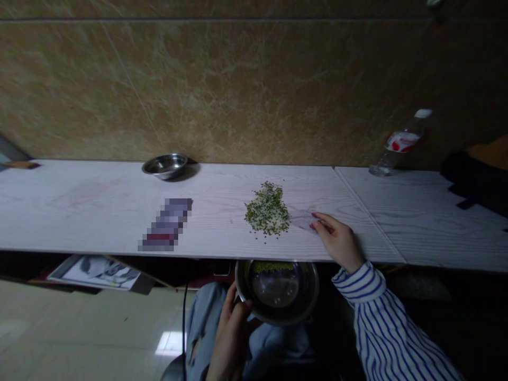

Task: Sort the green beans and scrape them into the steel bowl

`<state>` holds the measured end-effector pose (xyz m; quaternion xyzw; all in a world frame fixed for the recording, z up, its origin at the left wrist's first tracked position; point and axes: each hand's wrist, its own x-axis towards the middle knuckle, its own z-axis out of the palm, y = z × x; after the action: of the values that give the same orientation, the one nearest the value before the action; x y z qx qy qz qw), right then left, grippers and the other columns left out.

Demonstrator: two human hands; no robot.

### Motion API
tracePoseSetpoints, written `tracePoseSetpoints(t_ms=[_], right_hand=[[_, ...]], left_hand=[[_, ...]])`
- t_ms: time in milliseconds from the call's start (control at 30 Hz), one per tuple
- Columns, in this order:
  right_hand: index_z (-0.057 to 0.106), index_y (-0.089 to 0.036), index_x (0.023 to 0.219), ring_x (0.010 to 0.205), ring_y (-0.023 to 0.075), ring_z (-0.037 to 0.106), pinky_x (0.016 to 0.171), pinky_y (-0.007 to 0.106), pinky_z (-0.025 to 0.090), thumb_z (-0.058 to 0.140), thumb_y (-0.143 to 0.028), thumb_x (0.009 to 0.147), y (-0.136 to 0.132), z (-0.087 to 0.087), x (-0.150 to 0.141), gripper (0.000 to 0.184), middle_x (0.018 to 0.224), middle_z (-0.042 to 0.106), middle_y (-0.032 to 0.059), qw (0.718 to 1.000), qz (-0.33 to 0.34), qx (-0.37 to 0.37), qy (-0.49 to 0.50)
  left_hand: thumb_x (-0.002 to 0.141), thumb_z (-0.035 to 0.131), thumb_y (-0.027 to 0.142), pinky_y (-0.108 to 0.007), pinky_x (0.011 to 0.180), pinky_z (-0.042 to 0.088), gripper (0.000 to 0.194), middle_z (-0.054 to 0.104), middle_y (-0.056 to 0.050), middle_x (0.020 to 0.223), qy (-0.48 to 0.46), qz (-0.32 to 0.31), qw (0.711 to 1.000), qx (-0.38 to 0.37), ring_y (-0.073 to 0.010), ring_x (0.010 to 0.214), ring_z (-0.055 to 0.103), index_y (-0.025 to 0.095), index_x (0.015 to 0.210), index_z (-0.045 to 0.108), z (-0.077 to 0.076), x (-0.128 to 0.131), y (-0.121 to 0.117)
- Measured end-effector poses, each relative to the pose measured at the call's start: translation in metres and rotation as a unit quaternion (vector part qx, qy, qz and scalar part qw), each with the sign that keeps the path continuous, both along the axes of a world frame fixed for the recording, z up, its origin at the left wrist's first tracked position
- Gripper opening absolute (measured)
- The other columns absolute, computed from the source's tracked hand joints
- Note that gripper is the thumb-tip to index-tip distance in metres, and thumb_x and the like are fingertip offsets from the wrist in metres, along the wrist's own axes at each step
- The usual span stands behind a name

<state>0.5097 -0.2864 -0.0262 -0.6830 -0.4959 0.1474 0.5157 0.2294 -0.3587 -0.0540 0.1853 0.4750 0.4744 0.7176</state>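
Small green beans (268, 209) lie scattered in a loose patch on the pale wood-grain table (214, 211). My right hand (337, 238) pinches a clear plastic sheet or card (304, 219), whose left edge meets the patch; its exact kind is hard to make out. Below the table's front edge, my left hand (234, 323) grips the left rim of a steel bowl (315, 291). More green beans (273, 266) lie inside that bowl, along its side nearest the table.
A second steel bowl (165, 166) stands by the wall, with a blurred-out flat object (166, 225) in front of it. To the right are a plastic bottle (399, 143) and a dark bag (476, 177). Papers (103, 272) lie on a shelf under the table.
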Motion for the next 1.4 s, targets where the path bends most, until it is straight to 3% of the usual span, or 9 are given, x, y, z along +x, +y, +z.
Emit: tracePoseSetpoints(t_ms=[300, 467, 767, 967, 1200, 1400], right_hand=[[0.076, -0.016, 0.107, 0.086, 0.0266, 0.076, 0.079, 0.040, 0.061, 0.063, -0.041, 0.081, -0.009, 0.008, -0.004, 0.038, 0.100, 0.079, 0.0136, 0.999, 0.045, -0.001, 0.010], [0.076, -0.016, 0.106, 0.086, 0.0274, 0.076, 0.079, 0.041, 0.061, 0.065, -0.044, 0.081, -0.013, 0.008, 0.001, 0.039, 0.100, 0.079, 0.0138, 1.000, 0.011, 0.002, 0.009], [0.077, -0.016, 0.106, 0.085, 0.0251, 0.075, 0.079, 0.039, 0.061, 0.063, -0.040, 0.080, -0.020, 0.014, -0.007, 0.037, 0.099, 0.080, 0.0121, 0.999, 0.035, -0.018, -0.009], [0.076, -0.015, 0.106, 0.087, 0.0261, 0.076, 0.082, 0.040, 0.062, 0.065, -0.041, 0.079, -0.027, 0.016, -0.005, 0.039, 0.101, 0.079, 0.0133, 0.999, 0.032, -0.020, 0.018], [0.077, -0.018, 0.105, 0.085, 0.0254, 0.076, 0.079, 0.038, 0.063, 0.067, -0.043, 0.081, -0.032, 0.014, -0.004, 0.036, 0.099, 0.080, 0.0112, 0.999, 0.037, -0.017, 0.019], [0.077, -0.018, 0.105, 0.086, 0.0259, 0.076, 0.080, 0.038, 0.063, 0.068, -0.047, 0.082, -0.034, 0.013, -0.004, 0.038, 0.099, 0.080, 0.0116, 1.000, 0.027, -0.013, 0.000]], left_hand=[[0.072, 0.072, 0.031, -0.039, 0.083, 0.056, 0.063, 0.064, -0.015, 0.136, -0.008, 0.002, 1.000, -0.002, -0.0340, 0.118, 0.062, 0.023, 0.133, 0.059, -0.001, 0.001, 0.000], [0.072, 0.071, 0.031, -0.039, 0.082, 0.056, 0.062, 0.063, -0.013, 0.137, -0.009, -0.010, 1.000, 0.004, -0.0345, 0.120, 0.060, 0.024, 0.133, 0.059, -0.003, 0.000, -0.001], [0.075, 0.067, 0.034, -0.033, 0.074, 0.056, 0.061, 0.057, -0.011, 0.146, 0.008, -0.034, 0.999, 0.004, -0.0349, 0.125, 0.057, 0.027, 0.134, 0.056, -0.005, -0.001, -0.001], [0.073, 0.071, 0.033, -0.036, 0.079, 0.056, 0.064, 0.057, -0.013, 0.145, -0.007, -0.031, 0.999, -0.004, -0.0360, 0.125, 0.056, 0.026, 0.135, 0.056, -0.010, -0.003, 0.000], [0.071, 0.073, 0.032, -0.036, 0.078, 0.056, 0.059, 0.063, -0.012, 0.138, -0.006, -0.006, 1.000, 0.000, -0.0362, 0.123, 0.058, 0.027, 0.129, 0.063, 0.001, -0.001, -0.002], [0.072, 0.072, 0.033, -0.038, 0.077, 0.056, 0.064, 0.064, -0.015, 0.136, 0.002, -0.004, 1.000, -0.002, -0.0359, 0.120, 0.060, 0.023, 0.133, 0.060, 0.005, 0.000, -0.003]])
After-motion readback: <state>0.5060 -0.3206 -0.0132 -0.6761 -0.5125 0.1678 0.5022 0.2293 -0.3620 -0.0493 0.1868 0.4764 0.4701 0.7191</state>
